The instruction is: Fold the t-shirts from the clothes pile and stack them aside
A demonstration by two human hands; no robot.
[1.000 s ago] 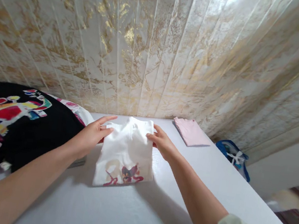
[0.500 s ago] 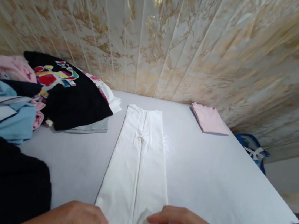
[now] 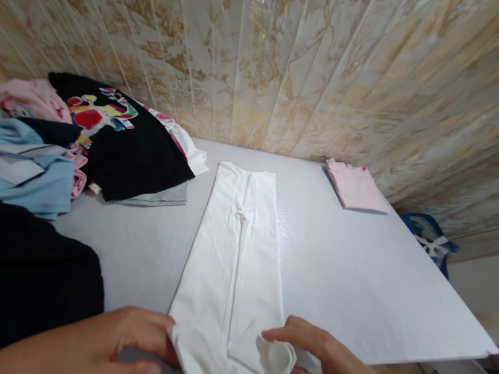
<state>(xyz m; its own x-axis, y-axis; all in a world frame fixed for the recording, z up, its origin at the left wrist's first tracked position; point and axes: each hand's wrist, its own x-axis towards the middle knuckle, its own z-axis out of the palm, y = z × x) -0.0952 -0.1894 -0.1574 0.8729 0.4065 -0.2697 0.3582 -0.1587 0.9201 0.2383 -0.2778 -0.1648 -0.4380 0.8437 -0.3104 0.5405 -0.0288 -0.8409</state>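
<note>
White trousers [image 3: 213, 269] lie lengthwise on the table, waist end away from me and both legs side by side. Their near leg ends are lifted and curl up at the bottom of the view. My left hand [image 3: 127, 344] has its fingers at the left edge of the hems, partly behind the cloth, while its thumb shows below. At the right edge, my right hand [image 3: 321, 363] grips the curled hem, index finger over the top and the other fingers partly hidden by the fabric.
Left on the white table [image 3: 339, 275] are a black printed T-shirt [image 3: 140, 164], a light blue garment [image 3: 38, 187] and black clothing [image 3: 14, 283]. A folded pink garment [image 3: 357, 187] lies at the back right. Beyond the right edge sits a blue bag [image 3: 433, 242]. A patterned wall stands behind.
The near leg ends have been raised and opened out into a curl, with both hands slightly higher in view. The whole scene has shifted a little upward as the camera tilted.
</note>
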